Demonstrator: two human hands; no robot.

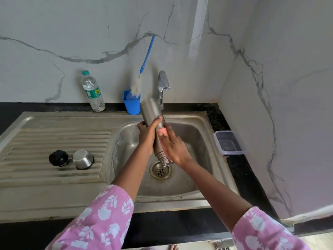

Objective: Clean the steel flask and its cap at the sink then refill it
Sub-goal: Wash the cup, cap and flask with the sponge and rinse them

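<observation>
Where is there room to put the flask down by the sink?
The ribbed drainboard left of the black cap is bare, and the flat strip in front of the steel cup too. Crowded along the back: water bottle, blue holder, tap.

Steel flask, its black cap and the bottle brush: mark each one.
steel flask (151, 110): head view, bare body near its upturned base.
black cap (58, 158): head view, its top.
bottle brush (148, 51): head view, blue handle.

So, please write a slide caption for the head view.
Left hand holds the inverted steel flask over the sink while right hand presses a pink sponge against it.
</observation>
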